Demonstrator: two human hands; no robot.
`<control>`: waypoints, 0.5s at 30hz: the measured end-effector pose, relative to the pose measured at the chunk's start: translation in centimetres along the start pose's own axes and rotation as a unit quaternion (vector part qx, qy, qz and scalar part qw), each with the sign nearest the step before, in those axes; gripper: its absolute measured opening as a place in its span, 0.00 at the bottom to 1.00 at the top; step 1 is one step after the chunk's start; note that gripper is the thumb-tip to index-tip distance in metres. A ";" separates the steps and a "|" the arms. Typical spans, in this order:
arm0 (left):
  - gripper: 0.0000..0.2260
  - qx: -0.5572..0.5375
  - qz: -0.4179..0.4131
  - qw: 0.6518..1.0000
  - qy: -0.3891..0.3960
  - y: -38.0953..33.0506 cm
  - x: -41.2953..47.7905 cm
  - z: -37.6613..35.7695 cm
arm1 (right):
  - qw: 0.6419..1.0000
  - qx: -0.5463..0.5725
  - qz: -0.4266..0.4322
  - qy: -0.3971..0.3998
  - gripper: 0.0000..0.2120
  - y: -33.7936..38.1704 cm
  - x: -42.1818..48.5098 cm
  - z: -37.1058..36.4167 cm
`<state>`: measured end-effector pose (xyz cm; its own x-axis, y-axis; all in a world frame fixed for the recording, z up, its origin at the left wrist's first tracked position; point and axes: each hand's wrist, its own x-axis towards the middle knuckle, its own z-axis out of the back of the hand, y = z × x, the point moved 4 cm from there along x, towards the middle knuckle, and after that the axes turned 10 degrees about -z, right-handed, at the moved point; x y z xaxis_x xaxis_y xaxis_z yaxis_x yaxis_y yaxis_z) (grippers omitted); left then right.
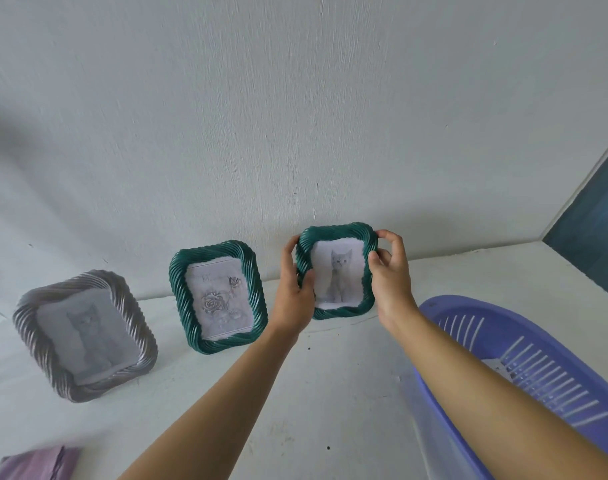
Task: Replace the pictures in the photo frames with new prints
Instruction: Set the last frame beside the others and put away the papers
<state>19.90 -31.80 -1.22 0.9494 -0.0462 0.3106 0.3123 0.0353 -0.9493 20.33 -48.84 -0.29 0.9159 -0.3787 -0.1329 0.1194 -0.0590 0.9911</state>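
A: Now, where does the dark green twisted-rope photo frame [337, 232] sit relative to the hands?

B: Between them. The left hand [294, 285] grips its left long side, thumb across the front rim. The right hand [391, 275] pinches the right long side near the top corner. Both are closed round it.

A: And its axis?

B: Upright, portrait way. The grey kitten print [339, 275] faces the person, so the back faces the pale plaster wall [295, 116] and is hidden. Its lower edge is either on the white tabletop [330, 393] or just above it; I cannot tell which.

A: Neighbours?

B: A matching green rope frame with a rose print [178, 282] stands just beside the left hand. A grey rope frame with a cat print [27, 318] stands further left. The purple slotted plastic basket [469, 320] lies near the right forearm.

A: So what does the next move turn on?

B: My guess is the back. To reach it, the frame must turn about that upright axis or tip face-down, and both hands are equally well placed. If it is being stood down instead, it needs clearance from the rose frame on the left.
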 end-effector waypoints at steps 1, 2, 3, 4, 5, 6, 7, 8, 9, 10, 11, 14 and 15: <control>0.29 0.001 -0.004 1.000 0.000 0.1 -0.1 -0.1 | 1.000 -0.004 0.000 -0.007 0.18 0.0 0.0 0.1; 0.30 0.001 -0.006 1.000 -0.003 0.1 -0.2 -0.2 | 1.000 -0.005 0.000 -0.009 0.18 -0.1 -0.1 0.2; 0.30 0.000 -0.005 1.000 -0.009 0.1 -0.3 -0.1 | 1.000 -0.007 -0.002 -0.005 0.17 -0.1 -0.1 0.3; 0.30 0.001 -0.002 1.000 -0.021 0.2 -0.2 0.0 | 1.000 -0.008 -0.006 0.001 0.17 -0.3 -0.2 0.2; 0.30 0.004 0.004 0.999 -0.032 0.4 -0.2 0.2 | 1.000 -0.009 -0.011 0.007 0.18 -0.4 -0.3 0.3; 0.29 0.004 0.014 0.999 -0.043 0.6 -0.3 0.3 | 1.000 -0.011 -0.015 0.011 0.17 -0.6 -0.4 0.3; 0.27 0.001 0.024 0.998 -0.051 0.8 -0.3 0.5 | 1.000 -0.011 -0.020 0.011 0.17 -0.8 -0.5 0.3; 0.25 -0.002 0.033 0.998 -0.057 1.0 -0.4 0.6 | 1.000 -0.008 -0.024 0.010 0.16 -0.9 -0.5 0.3; 0.22 -0.004 0.041 0.997 -0.060 1.2 -0.6 0.6 | 1.000 -0.006 -0.028 0.008 0.15 -0.9 -0.5 0.2; 0.19 -0.002 0.046 0.997 -0.060 1.3 -0.7 0.7 | 0.999 -0.007 -0.033 0.005 0.14 -1.0 -0.4 0.1; 0.17 0.000 0.048 0.997 -0.059 1.3 -0.7 0.7 | 0.999 -0.010 -0.038 0.002 0.14 -1.0 -0.4 0.0; 0.17 0.003 0.047 0.997 -0.058 1.5 -0.7 0.9 | 0.999 -0.024 -0.044 0.003 0.14 -1.0 -0.3 -0.2; 0.17 0.003 0.048 0.997 -0.060 1.6 -0.7 0.9 | 0.999 -0.029 -0.043 0.006 0.14 -0.9 -0.3 -0.2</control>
<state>19.80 -30.79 -2.88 0.9721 0.0766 0.2216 0.2190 0.0407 -0.9749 20.06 -48.45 -1.14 0.9061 -0.3628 -0.2174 0.2193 -0.0367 0.9750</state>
